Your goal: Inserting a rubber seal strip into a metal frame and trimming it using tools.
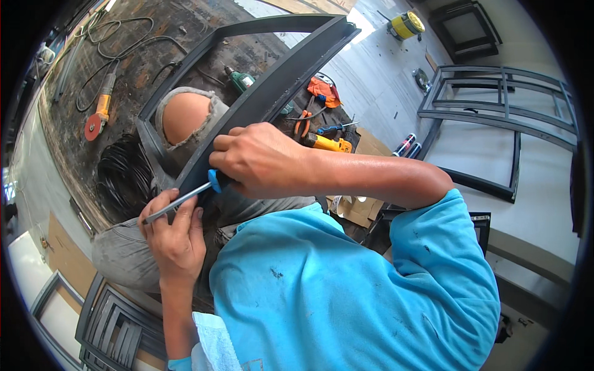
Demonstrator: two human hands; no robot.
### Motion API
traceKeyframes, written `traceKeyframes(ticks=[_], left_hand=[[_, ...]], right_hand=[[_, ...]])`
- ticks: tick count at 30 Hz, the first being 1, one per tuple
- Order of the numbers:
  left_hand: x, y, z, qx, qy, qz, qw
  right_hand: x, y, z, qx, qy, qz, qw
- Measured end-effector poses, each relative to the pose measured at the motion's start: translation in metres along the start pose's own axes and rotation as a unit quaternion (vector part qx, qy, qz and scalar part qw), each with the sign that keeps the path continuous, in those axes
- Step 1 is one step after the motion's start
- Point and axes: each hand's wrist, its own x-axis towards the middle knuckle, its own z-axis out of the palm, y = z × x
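Note:
My right hand (257,157) is closed round the blue handle of a screwdriver (215,180), whose grey shaft slants down to the left. Near the far end of that shaft, the fingers of my left hand (176,238) are closed about it; whether they also pinch a small part I cannot tell. A dark grey metal frame (272,86) lies tilted over my legs, one long bar passing just beyond my right hand. My bare knee (185,117) shows through torn trousers inside the frame. The frame's near corner is partly hidden by my hands.
An angle grinder (102,111) with a red disc and a coil of black cord (124,179) lie left. Beyond the frame are a green drill (240,80), orange-handled pliers (302,123) and a yellow power tool (331,143). Metal frames (501,99) stand right; others (120,328) lie lower left.

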Motion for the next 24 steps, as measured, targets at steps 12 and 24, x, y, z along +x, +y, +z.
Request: traceKeyframes(ticks=[12,24], left_hand=[[0.03,0.028,-0.018,-0.024,-0.161,-0.052,0.985],[0.035,0.029,-0.011,-0.068,-0.139,-0.036,0.987]], right_hand=[[0.003,-0.008,0.003,0.016,-0.002,-0.015,1.0],[-0.002,-0.005,-0.001,0.035,-0.003,-0.005,0.999]])
